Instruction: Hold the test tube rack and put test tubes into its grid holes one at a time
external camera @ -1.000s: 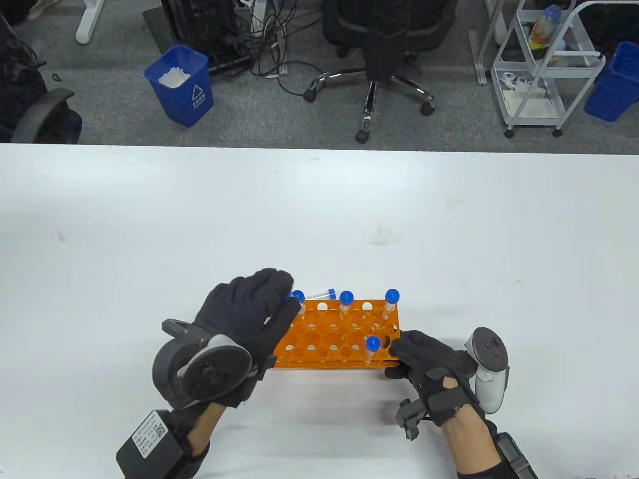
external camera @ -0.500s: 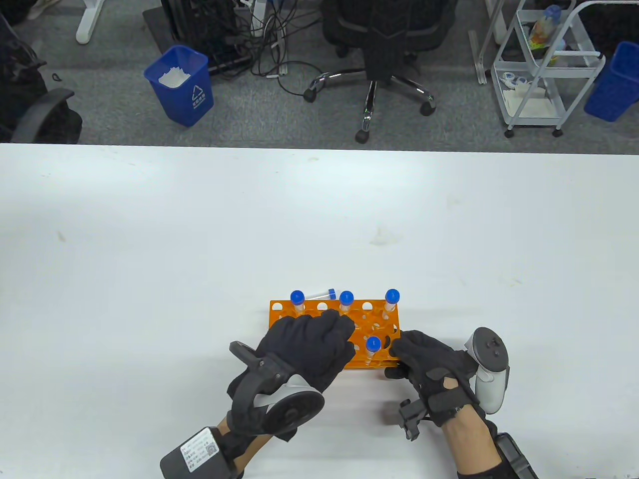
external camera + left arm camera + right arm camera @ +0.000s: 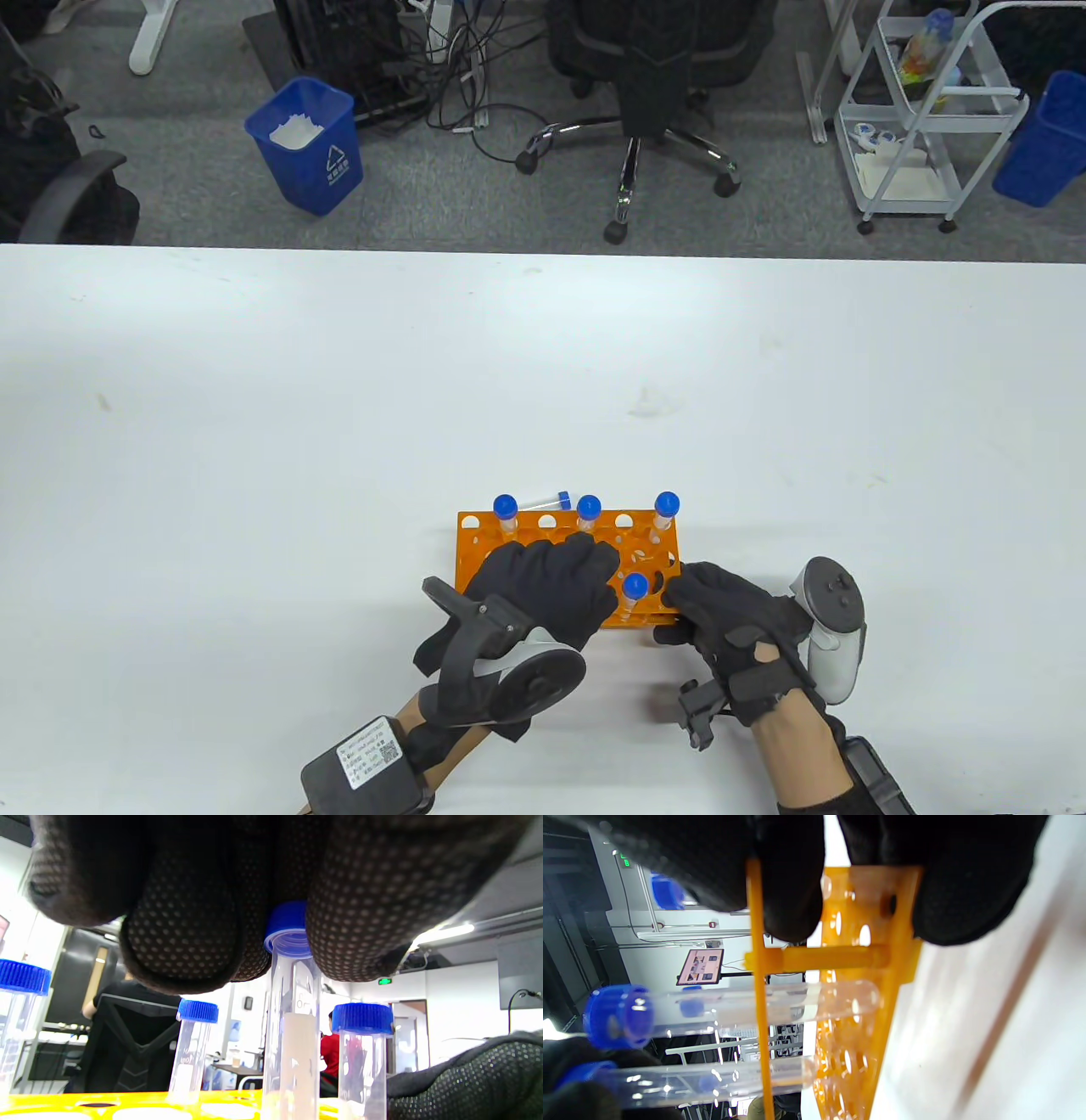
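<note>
Left hand (image 3: 547, 586) over orange rack (image 3: 475, 543), fingertips (image 3: 356, 921) pinching cap of one tube (image 3: 290, 1018) entering hole; four capped tubes upright in rack; one spare tube (image 3: 543, 498) lying behind; right hand (image 3: 730, 615) grips rack's right end; tube print unreadable.

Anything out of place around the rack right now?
One capped test tube lies on its side on the table just behind the orange rack, while the others stand upright in holes. Nothing looks spilled or broken.
</note>
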Action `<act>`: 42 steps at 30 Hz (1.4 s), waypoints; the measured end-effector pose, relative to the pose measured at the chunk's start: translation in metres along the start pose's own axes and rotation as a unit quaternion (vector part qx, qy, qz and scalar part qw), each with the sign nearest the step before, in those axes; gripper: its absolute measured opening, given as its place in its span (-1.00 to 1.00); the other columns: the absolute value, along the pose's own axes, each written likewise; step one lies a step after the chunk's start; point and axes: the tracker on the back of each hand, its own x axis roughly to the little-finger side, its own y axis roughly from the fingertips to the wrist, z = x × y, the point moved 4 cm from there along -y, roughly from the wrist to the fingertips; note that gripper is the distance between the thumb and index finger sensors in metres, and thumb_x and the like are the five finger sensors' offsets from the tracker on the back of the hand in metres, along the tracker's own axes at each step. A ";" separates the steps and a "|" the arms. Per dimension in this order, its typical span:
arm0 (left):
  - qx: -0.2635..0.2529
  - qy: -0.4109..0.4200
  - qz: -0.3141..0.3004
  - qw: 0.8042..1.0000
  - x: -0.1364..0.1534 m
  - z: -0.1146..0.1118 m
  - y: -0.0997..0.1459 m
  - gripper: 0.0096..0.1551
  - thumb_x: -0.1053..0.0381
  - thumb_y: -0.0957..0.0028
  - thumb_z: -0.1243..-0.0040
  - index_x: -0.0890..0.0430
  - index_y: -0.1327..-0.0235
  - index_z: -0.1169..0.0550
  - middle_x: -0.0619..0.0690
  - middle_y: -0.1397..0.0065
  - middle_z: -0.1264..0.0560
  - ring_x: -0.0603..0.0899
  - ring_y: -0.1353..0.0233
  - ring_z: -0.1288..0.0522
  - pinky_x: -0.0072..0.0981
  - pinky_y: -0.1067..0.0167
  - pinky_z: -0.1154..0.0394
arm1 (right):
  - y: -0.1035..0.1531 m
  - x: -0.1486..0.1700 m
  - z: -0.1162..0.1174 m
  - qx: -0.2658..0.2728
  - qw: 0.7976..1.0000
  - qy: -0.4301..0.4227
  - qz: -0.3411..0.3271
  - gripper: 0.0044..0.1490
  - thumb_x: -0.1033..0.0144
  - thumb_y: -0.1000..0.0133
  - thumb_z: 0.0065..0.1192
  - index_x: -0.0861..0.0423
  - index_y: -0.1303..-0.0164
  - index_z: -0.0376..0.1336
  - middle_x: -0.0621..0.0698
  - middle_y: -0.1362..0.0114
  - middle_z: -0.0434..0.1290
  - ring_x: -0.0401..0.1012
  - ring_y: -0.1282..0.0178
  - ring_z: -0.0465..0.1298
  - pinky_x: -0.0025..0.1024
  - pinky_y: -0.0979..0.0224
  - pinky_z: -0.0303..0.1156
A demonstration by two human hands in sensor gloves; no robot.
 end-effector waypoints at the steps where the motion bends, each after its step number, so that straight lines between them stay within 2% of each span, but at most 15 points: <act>1: 0.001 0.000 0.000 1.000 0.000 -0.001 0.000 -0.51 -0.06 0.43 -0.69 -0.03 0.18 -0.78 0.14 0.00 -0.78 0.13 0.28 -0.84 -0.11 0.25 -0.74 | 0.000 0.000 0.000 0.000 1.000 0.000 0.000 -0.47 0.19 0.02 0.31 0.34 0.09 0.45 0.65 -0.42 0.23 0.43 -0.15 0.47 0.27 -0.03 0.58; 16: 0.033 -0.020 -0.006 0.999 -0.005 -0.012 0.001 -0.50 -0.04 0.43 -0.69 -0.03 0.16 -0.78 0.13 -0.02 -0.78 0.14 0.27 -0.85 -0.11 0.25 -0.74 | 0.001 -0.001 -0.002 0.000 1.000 -0.013 -0.003 -0.47 0.20 0.02 0.31 0.35 0.09 0.45 0.66 -0.42 0.23 0.44 -0.14 0.48 0.27 -0.02 0.58; 17: 0.036 -0.020 -0.006 0.999 -0.006 -0.012 0.001 -0.50 -0.04 0.42 -0.69 -0.02 0.15 -0.78 0.04 -0.04 -0.78 0.15 0.27 -0.85 -0.10 0.25 -0.74 | 0.001 -0.001 -0.002 0.000 1.000 -0.013 -0.003 -0.47 0.19 0.02 0.31 0.35 0.09 0.45 0.66 -0.42 0.23 0.44 -0.14 0.48 0.27 -0.02 0.58; 18: 0.043 -0.021 -0.006 0.999 -0.006 -0.013 0.001 -0.49 -0.03 0.41 -0.68 -0.02 0.14 -0.77 0.12 -0.05 -0.76 0.15 0.25 -0.85 -0.09 0.23 -0.74 | 0.001 -0.001 -0.002 0.000 1.000 -0.013 -0.004 -0.47 0.20 0.02 0.31 0.35 0.10 0.45 0.66 -0.42 0.23 0.44 -0.14 0.48 0.27 -0.02 0.58; 20: 0.061 -0.024 -0.010 0.998 -0.008 -0.015 0.002 -0.48 -0.01 0.38 -0.66 0.01 0.10 -0.75 0.09 -0.07 -0.75 0.16 0.21 -0.84 -0.07 0.21 -0.72 | 0.001 -0.001 -0.002 0.001 1.000 -0.009 -0.003 -0.47 0.20 0.03 0.32 0.35 0.10 0.46 0.66 -0.42 0.23 0.44 -0.14 0.48 0.27 -0.02 0.58; 21: 0.070 -0.027 -0.010 0.997 -0.008 -0.015 0.002 -0.47 -0.12 0.32 -0.58 0.01 0.07 -0.75 0.08 -0.10 -0.74 0.17 0.18 -0.83 -0.07 0.18 -0.71 | 0.001 -0.001 -0.003 0.002 1.000 -0.006 -0.003 -0.47 0.20 0.03 0.32 0.35 0.10 0.46 0.66 -0.41 0.23 0.44 -0.14 0.48 0.28 -0.02 0.58; 29: 0.089 -0.043 -0.015 0.995 -0.008 -0.012 0.004 -0.32 -0.17 0.31 -0.56 0.07 -0.09 -0.71 0.08 -0.20 -0.68 0.20 0.06 -0.80 -0.04 0.09 -0.69 | 0.001 -0.001 -0.004 0.003 1.000 -0.003 -0.001 -0.47 0.20 0.03 0.31 0.35 0.10 0.46 0.66 -0.41 0.23 0.44 -0.14 0.48 0.28 -0.02 0.58; 32: 0.091 -0.045 -0.015 0.995 -0.008 -0.004 0.005 -0.27 -0.20 0.31 -0.54 0.08 -0.14 -0.68 0.10 -0.24 -0.66 0.21 0.03 -0.79 -0.03 0.07 -0.68 | 0.000 -0.001 -0.006 0.006 1.000 -0.005 -0.001 -0.47 0.20 0.02 0.31 0.35 0.10 0.46 0.66 -0.41 0.23 0.44 -0.14 0.48 0.28 -0.02 0.58; 35: 0.068 -0.042 -0.008 0.997 -0.004 0.012 0.005 -0.26 -0.23 0.28 -0.49 0.10 -0.15 -0.68 0.11 -0.24 -0.66 0.22 0.03 -0.79 -0.03 0.07 -0.68 | 0.000 -0.001 -0.009 0.010 1.000 -0.003 -0.002 -0.47 0.20 0.03 0.32 0.35 0.10 0.46 0.66 -0.41 0.23 0.44 -0.14 0.48 0.27 -0.01 0.58; 40: 0.018 -0.029 0.030 0.999 0.017 0.043 -0.004 -0.32 -0.22 0.21 -0.41 0.11 -0.12 -0.70 0.10 -0.21 -0.68 0.22 0.06 -0.79 -0.04 0.09 -0.68 | -0.001 -0.002 -0.014 0.000 1.000 -0.002 -0.001 -0.47 0.20 0.03 0.32 0.35 0.10 0.46 0.66 -0.41 0.24 0.44 -0.13 0.48 0.28 -0.01 0.58; 41: 0.012 -0.027 0.036 0.999 0.022 0.047 -0.006 -0.39 -0.21 0.20 -0.41 0.02 -0.09 -0.70 0.10 -0.20 -0.68 0.21 0.07 -0.79 -0.04 0.09 -0.68 | -0.002 -0.002 -0.014 -0.002 1.000 -0.003 0.000 -0.47 0.20 0.03 0.32 0.35 0.10 0.46 0.67 -0.41 0.24 0.44 -0.13 0.48 0.28 -0.01 0.58; 42: 0.004 -0.024 0.045 0.999 0.029 0.053 -0.010 -0.34 -0.21 0.20 -0.40 0.12 -0.10 -0.70 0.10 -0.20 -0.68 0.21 0.07 -0.79 -0.05 0.10 -0.69 | -0.002 -0.002 -0.015 -0.005 1.000 -0.003 0.001 -0.47 0.20 0.03 0.32 0.35 0.11 0.46 0.67 -0.41 0.24 0.44 -0.13 0.48 0.28 0.00 0.58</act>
